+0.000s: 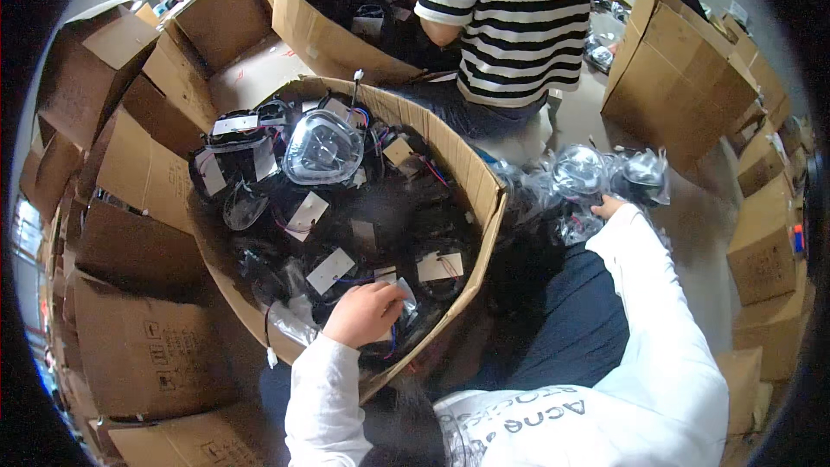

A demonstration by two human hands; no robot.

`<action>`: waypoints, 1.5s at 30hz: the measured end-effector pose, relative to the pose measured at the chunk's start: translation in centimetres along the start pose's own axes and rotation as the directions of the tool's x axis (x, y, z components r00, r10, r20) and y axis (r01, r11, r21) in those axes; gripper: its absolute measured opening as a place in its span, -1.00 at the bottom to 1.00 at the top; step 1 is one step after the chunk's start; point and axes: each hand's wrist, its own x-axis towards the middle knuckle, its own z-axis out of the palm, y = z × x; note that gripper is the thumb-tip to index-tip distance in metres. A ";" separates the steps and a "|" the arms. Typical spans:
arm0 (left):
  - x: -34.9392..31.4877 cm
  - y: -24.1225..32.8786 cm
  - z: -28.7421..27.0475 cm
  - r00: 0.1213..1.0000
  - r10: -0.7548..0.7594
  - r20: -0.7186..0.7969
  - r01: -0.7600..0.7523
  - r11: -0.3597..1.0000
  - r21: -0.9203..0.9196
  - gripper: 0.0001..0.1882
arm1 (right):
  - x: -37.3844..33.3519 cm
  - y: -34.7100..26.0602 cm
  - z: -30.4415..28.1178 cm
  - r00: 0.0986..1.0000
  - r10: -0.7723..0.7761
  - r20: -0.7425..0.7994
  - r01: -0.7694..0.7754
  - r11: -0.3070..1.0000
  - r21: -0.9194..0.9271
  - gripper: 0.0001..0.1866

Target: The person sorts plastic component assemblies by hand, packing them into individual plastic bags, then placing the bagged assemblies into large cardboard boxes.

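My left hand [367,310] is over the near side of a large open cardboard box [424,125], its fingers closed on a small piece of clear plastic bag [408,296]. Dark lamp units with wires and white labels fill the box. A clear-fronted headlamp [324,147] lies on top of them at the far side. Out to the right, my right hand [609,206] has its fingers at the edge of a plastic-bagged lamp [579,171], closed on its wrapping. Another bagged lamp [641,175] lies just beyond it.
A person in a striped shirt [519,17] sits ahead, beside another cardboard box [303,26] of lamp units. Stacked cartons [156,346] line the left, and more cartons [765,242] stand at the right. A tall carton [679,78] stands at the far right, near another person.
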 end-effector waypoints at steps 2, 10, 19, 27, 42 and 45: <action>-0.8 -0.3 -0.2 1.000 -0.027 0.004 0.026 0.999 0.022 -0.82 | -0.4 -4.0 0.1 0.991 -0.132 0.032 0.131 0.991 0.038 -0.07; -2.5 -0.5 -0.6 0.995 -0.095 0.031 0.093 0.994 0.048 -0.79 | -3.0 -9.4 -4.0 0.940 -0.341 -0.012 0.325 0.883 0.339 -0.31; -7.2 -6.3 -6.7 0.681 -0.347 -0.645 0.593 0.778 0.207 -0.64 | -21.0 -26.9 -11.3 0.562 -0.347 -0.751 0.792 0.487 0.367 -0.69; -10.2 -12.3 -6.8 0.409 -0.824 -0.393 0.886 0.461 -0.046 -0.36 | -45.7 -37.7 -17.7 0.030 -0.898 -0.440 0.644 -0.319 0.695 -0.72; -8.8 -14.4 -4.9 0.364 -0.929 0.068 0.889 0.369 0.272 -0.21 | -50.5 -39.3 -17.3 -0.849 -0.344 -0.402 -0.129 -0.602 0.788 -0.69; -7.9 -13.4 -3.9 0.427 -0.891 0.150 0.866 0.451 0.214 -0.36 | -48.5 -39.6 -16.1 -0.908 -0.272 -0.319 -0.063 -0.663 0.746 -0.59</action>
